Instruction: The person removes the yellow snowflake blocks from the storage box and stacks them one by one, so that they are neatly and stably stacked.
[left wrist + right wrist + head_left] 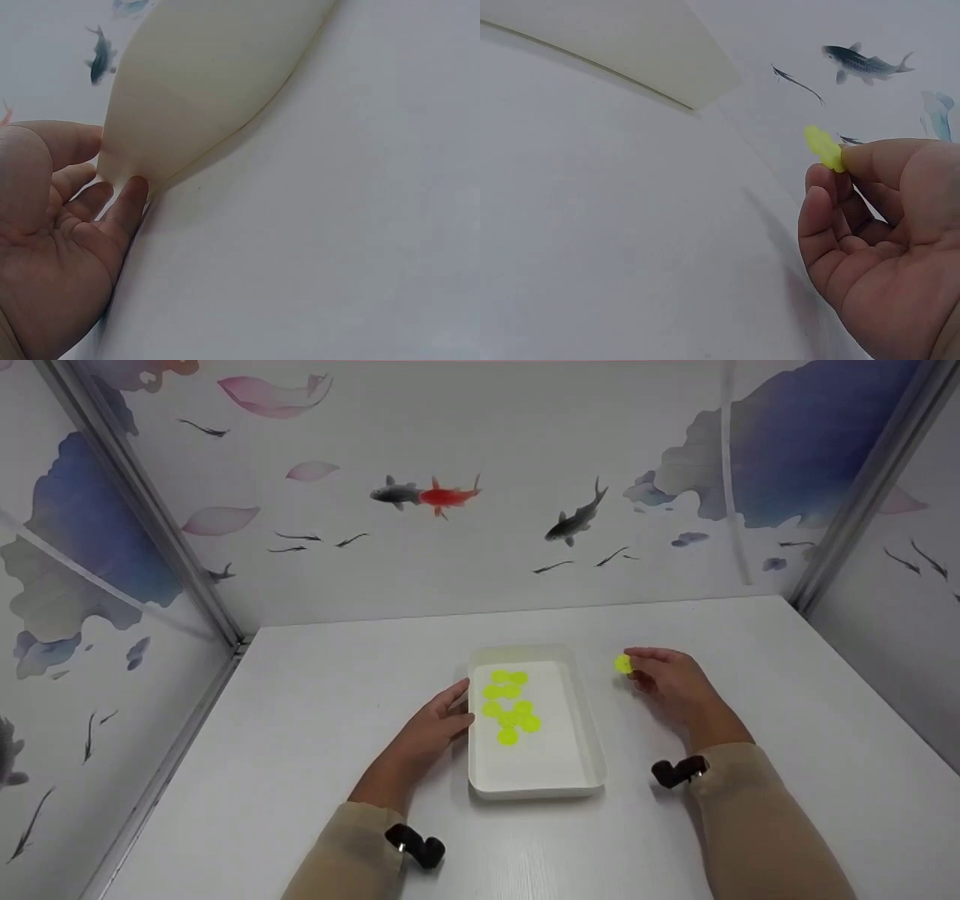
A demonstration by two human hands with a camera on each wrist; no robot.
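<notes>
In the right hand [675, 686], grips one yellow disc [823, 147], pinched at the fingertips with the wavy rim left exposed. Holds it outside the tray [559, 765], to the right of the far part of the right wall, and appears to hold it clear of the table [315, 750], judging by the shadow below.

Inside the tray, carries about nine similar discs [523, 708], clustered toward the left and far part of the floor. Appear to lie flat, several touching or overlapping; exact count uncertain where edges merge. Leaves the near end and the right-hand strip of the tray floor bare.

With the left hand [427, 735], touches the outer left wall of the tray, fingers loosely extended. Presumably steadies the tray; cannot confirm pressure from these views.

Progress, by judgement: stands partway. Counts as done: pick-up of the single disc. Counts as left: placement of that disc, not yet set down. Of the discs in view, has only the held one outside the tray. Cannot be determined here: direction of transfer, into or out of the tray.

Beyond the table, shows wall panels [480, 577] printed with fish, joined at metal posts [142, 502]. Near each sleeve cuff, shows a small black device [416, 846].
</notes>
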